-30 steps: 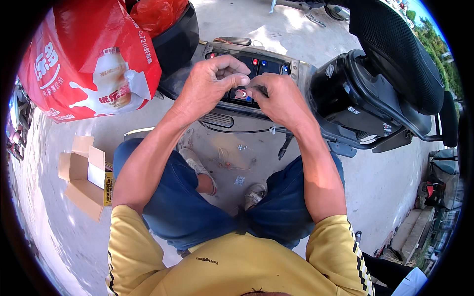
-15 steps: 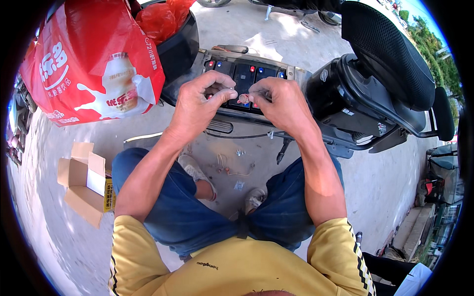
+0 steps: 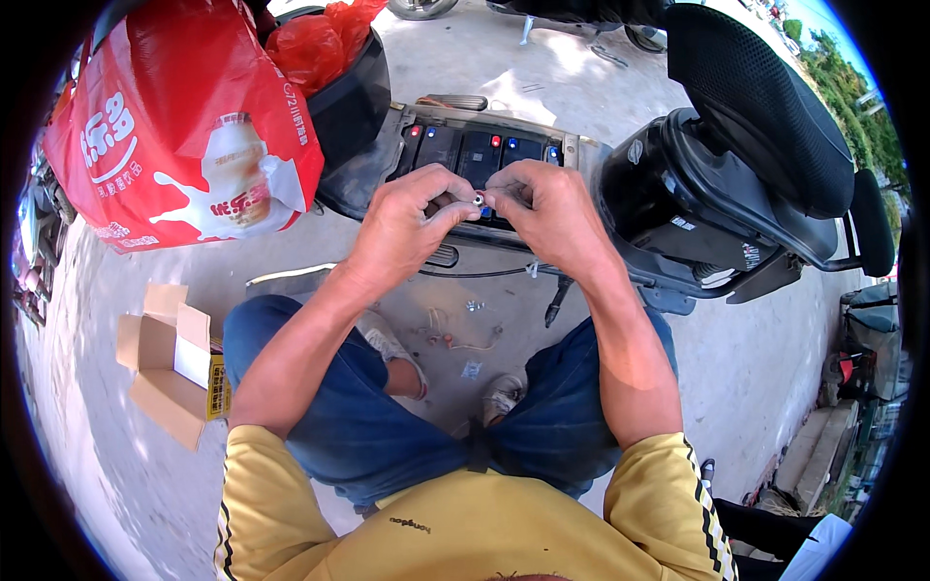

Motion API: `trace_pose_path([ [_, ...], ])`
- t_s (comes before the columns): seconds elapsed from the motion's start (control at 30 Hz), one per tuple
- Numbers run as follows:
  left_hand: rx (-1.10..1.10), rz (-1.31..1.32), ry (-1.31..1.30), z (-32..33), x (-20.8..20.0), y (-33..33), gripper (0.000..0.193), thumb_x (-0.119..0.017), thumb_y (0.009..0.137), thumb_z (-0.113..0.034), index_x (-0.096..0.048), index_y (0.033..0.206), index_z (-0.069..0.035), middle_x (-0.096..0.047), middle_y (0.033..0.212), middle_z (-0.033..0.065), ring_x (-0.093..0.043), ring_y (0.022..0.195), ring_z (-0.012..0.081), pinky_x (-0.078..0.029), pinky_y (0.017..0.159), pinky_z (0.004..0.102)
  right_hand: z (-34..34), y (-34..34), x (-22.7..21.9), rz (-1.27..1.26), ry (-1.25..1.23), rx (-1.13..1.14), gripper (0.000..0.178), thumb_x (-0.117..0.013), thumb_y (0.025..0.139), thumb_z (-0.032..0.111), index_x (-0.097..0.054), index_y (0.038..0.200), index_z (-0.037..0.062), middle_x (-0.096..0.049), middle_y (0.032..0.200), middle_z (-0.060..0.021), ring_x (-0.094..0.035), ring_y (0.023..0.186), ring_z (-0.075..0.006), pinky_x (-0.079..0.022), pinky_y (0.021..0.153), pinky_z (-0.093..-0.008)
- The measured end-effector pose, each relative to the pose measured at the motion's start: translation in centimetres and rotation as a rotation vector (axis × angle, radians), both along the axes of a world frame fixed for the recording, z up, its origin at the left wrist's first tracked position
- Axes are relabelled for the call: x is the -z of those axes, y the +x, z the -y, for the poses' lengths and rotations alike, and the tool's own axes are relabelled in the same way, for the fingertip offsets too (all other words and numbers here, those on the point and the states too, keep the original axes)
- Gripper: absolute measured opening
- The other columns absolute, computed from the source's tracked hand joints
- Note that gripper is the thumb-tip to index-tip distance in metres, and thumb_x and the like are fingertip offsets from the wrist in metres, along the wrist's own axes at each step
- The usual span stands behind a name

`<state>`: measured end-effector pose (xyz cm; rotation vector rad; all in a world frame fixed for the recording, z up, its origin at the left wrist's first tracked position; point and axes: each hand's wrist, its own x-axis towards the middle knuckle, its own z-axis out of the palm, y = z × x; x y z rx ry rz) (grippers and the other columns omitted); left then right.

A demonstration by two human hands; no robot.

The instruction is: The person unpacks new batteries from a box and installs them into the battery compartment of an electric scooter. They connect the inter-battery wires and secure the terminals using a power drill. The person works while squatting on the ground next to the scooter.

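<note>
My left hand (image 3: 417,208) is closed in a pinch on a small shiny metal piece (image 3: 479,200), too small to name for certain. From the other side, my right hand (image 3: 542,198) pinches at the same spot; its fingertips partly cover whatever they hold. Both hands hover over the near edge of a row of black batteries (image 3: 475,150) with red and blue terminals. These sit in the open footboard tray (image 3: 572,155) of an electric scooter. The hands hide the near-side terminals.
A large red bag (image 3: 184,165) hangs at the left by a dark container with red plastic (image 3: 320,44). The scooter's black seat (image 3: 765,107) rises at the right. An opened cardboard box (image 3: 165,378) and small loose parts (image 3: 472,370) lie on the ground.
My left hand has moved right and slightly down, closing the gap to my right hand. The small metal piece now shows between both hands' fingertips.
</note>
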<state>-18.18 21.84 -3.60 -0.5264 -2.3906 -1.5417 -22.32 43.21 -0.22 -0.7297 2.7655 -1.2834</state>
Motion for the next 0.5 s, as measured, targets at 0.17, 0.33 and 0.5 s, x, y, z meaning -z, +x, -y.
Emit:
trace_pose_path([
  [0.17,-0.075,-0.144,-0.236,0.1,0.2,0.1,0.018,-0.081,0.088,0.002,-0.075,0.105,-0.001,-0.071,0.103,0.0095,-0.068,0.091,0.0259,-0.054,0.080,0.0373,0.6,0.0,0.8,-0.021,-0.038,-0.054,0.014,-0.079,0.092,0.008,-0.078,0.102,-0.0020,-0.074,0.086,-0.0171,-0.067,0.074,-0.0248,-0.054,0.069,-0.0382],
  [0.33,-0.063,-0.123,-0.164,0.0,1.0,0.3,0.020,-0.080,0.089,0.002,-0.075,0.108,0.000,-0.071,0.107,0.0112,-0.069,0.099,0.0276,-0.055,0.086,0.0376,0.8,-0.2,1.0,-0.002,-0.050,-0.043,0.015,-0.078,0.091,0.009,-0.078,0.101,-0.0017,-0.074,0.092,-0.0242,-0.072,0.082,-0.0418,-0.056,0.074,-0.0445],
  [0.5,-0.029,0.131,0.067,0.0,1.3,0.0,0.014,-0.074,0.096,0.003,-0.075,0.110,0.001,-0.074,0.106,0.0072,-0.071,0.097,0.0166,-0.056,0.087,0.0329,0.9,-0.4,0.8,0.046,-0.040,-0.030,0.015,-0.077,0.092,0.009,-0.077,0.103,-0.0017,-0.074,0.091,-0.0242,-0.071,0.082,-0.0413,-0.056,0.074,-0.0449],
])
